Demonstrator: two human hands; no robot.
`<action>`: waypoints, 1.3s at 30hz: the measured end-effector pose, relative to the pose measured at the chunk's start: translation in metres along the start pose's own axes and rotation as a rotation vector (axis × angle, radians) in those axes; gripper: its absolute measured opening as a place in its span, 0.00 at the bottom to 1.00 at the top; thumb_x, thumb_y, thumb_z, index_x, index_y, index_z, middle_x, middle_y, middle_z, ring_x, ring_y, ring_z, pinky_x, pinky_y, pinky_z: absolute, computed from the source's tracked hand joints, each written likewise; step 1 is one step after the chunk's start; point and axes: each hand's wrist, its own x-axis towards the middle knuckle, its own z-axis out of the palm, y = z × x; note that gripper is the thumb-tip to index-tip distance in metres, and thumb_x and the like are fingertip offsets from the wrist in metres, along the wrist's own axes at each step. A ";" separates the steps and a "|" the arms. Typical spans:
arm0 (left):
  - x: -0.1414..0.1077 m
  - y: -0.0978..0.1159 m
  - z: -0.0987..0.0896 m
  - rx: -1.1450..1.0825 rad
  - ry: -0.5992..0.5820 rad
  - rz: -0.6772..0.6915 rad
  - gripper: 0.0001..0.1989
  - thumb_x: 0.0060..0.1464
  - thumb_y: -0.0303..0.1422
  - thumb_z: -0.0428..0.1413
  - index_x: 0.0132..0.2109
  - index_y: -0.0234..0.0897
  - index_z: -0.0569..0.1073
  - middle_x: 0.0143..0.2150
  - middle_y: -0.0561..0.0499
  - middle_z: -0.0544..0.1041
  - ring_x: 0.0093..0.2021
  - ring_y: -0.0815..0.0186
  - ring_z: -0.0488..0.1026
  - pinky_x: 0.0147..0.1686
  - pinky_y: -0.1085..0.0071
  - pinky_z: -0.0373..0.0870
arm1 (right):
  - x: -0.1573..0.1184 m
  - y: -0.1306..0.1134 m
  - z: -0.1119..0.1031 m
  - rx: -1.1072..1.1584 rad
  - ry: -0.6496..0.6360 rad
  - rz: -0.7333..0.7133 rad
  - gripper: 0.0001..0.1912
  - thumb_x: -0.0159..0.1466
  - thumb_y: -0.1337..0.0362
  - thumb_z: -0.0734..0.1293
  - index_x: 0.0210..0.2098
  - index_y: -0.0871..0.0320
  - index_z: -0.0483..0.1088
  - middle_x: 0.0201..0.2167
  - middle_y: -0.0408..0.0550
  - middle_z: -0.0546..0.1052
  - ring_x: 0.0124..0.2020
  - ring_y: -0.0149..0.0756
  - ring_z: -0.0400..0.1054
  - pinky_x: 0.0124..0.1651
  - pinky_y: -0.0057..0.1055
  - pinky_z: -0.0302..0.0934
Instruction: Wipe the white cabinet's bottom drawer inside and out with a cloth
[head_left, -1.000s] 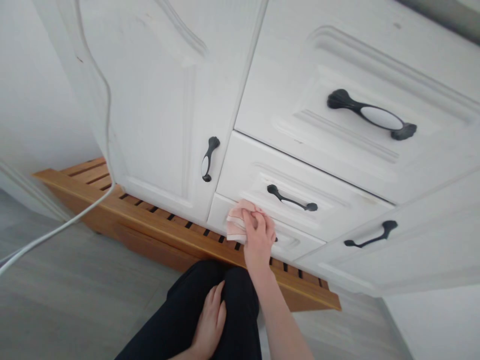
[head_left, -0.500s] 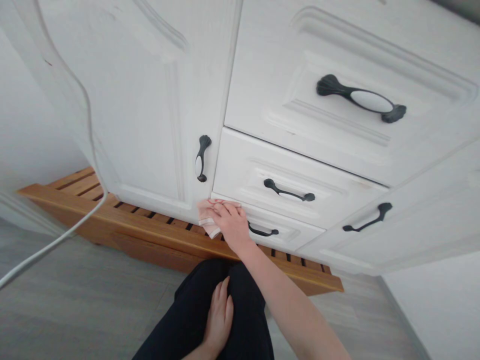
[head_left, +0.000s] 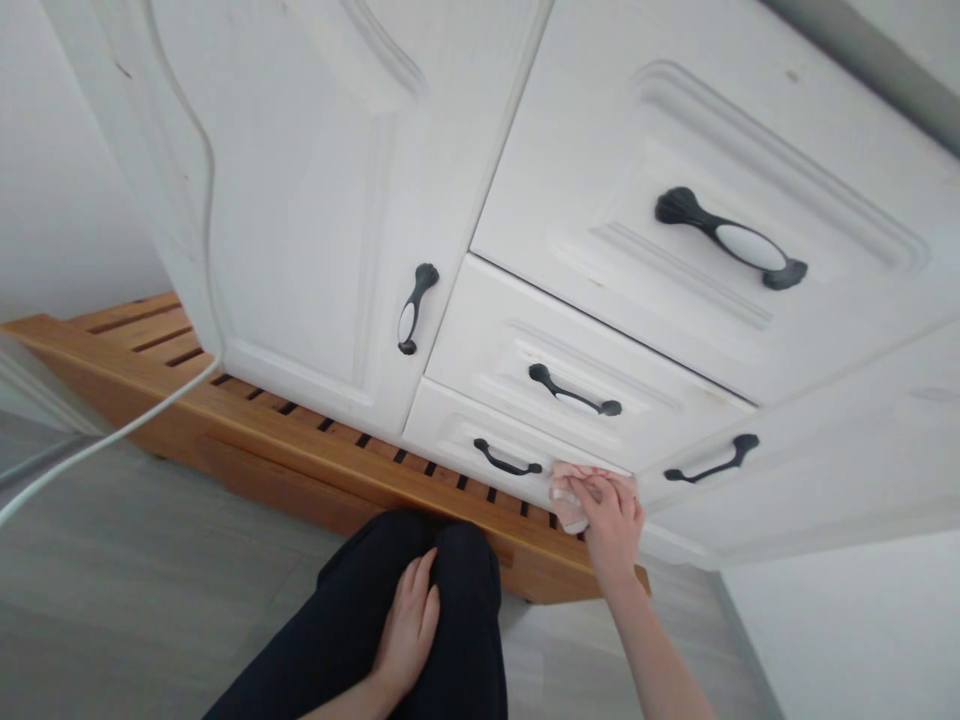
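Note:
My right hand (head_left: 613, 522) presses a pink and white cloth (head_left: 568, 500) against the right end of the lowest drawer (head_left: 457, 430). Its fingers are bent over the cloth and hide part of it. Just left of the cloth is that drawer's dark curved handle (head_left: 507, 460). My left hand (head_left: 410, 620) lies on my thighs, in dark trousers, with the fingers stretched out and nothing held. Above the lowest drawer sits the middle drawer (head_left: 480, 330), its dark handle (head_left: 574, 392) bearing a white inlay.
The white cabinet stands on a slatted wooden base (head_left: 300, 440). A large drawer handle (head_left: 731, 238) and two door handles, left (head_left: 416, 308) and right (head_left: 712, 462), stick out. A white cable (head_left: 161, 408) hangs down at the left across the base. Grey flooring (head_left: 187, 570) lies below.
My right hand has moved the cloth rightward along the lowest drawer, from its left end past the handle to its right end. The view has shifted and tilted slightly. My left hand stays on my thighs.

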 end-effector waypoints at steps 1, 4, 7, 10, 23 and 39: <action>0.000 0.001 0.000 0.001 0.003 0.004 0.27 0.68 0.40 0.39 0.67 0.35 0.65 0.65 0.39 0.70 0.67 0.53 0.65 0.69 0.43 0.61 | -0.007 0.004 -0.001 0.013 -0.017 0.027 0.24 0.65 0.73 0.62 0.54 0.43 0.76 0.50 0.50 0.76 0.56 0.49 0.61 0.50 0.45 0.57; 0.000 0.003 0.000 -0.001 0.030 0.012 0.26 0.68 0.40 0.40 0.66 0.35 0.66 0.64 0.39 0.71 0.66 0.54 0.67 0.68 0.43 0.62 | -0.014 0.004 -0.007 0.154 -0.001 0.101 0.27 0.64 0.76 0.58 0.55 0.48 0.75 0.51 0.53 0.72 0.55 0.48 0.62 0.47 0.43 0.60; 0.000 0.005 -0.001 0.005 0.030 0.007 0.26 0.67 0.40 0.41 0.66 0.36 0.66 0.64 0.40 0.71 0.66 0.53 0.67 0.68 0.43 0.62 | 0.008 -0.018 -0.014 0.356 0.180 0.158 0.27 0.65 0.75 0.57 0.60 0.51 0.71 0.52 0.55 0.68 0.54 0.46 0.63 0.52 0.45 0.62; 0.000 0.005 -0.001 0.017 0.022 -0.003 0.27 0.67 0.40 0.41 0.66 0.35 0.66 0.65 0.40 0.71 0.67 0.52 0.66 0.69 0.43 0.62 | 0.053 -0.061 -0.018 0.464 0.319 0.129 0.28 0.67 0.71 0.61 0.64 0.47 0.67 0.53 0.54 0.66 0.56 0.47 0.63 0.55 0.47 0.61; 0.001 0.006 -0.003 -0.027 -0.020 -0.029 0.27 0.68 0.40 0.39 0.67 0.35 0.65 0.66 0.39 0.68 0.69 0.54 0.63 0.71 0.44 0.58 | 0.158 -0.233 0.026 0.370 -0.034 -0.108 0.28 0.72 0.62 0.59 0.70 0.36 0.55 0.64 0.47 0.68 0.62 0.47 0.57 0.53 0.46 0.55; 0.003 0.005 -0.004 -0.010 0.007 -0.002 0.26 0.67 0.40 0.40 0.66 0.35 0.66 0.64 0.40 0.71 0.66 0.55 0.67 0.68 0.47 0.62 | 0.093 -0.186 0.062 0.339 -0.136 -0.561 0.08 0.71 0.67 0.64 0.48 0.56 0.72 0.54 0.48 0.78 0.56 0.35 0.66 0.56 0.36 0.58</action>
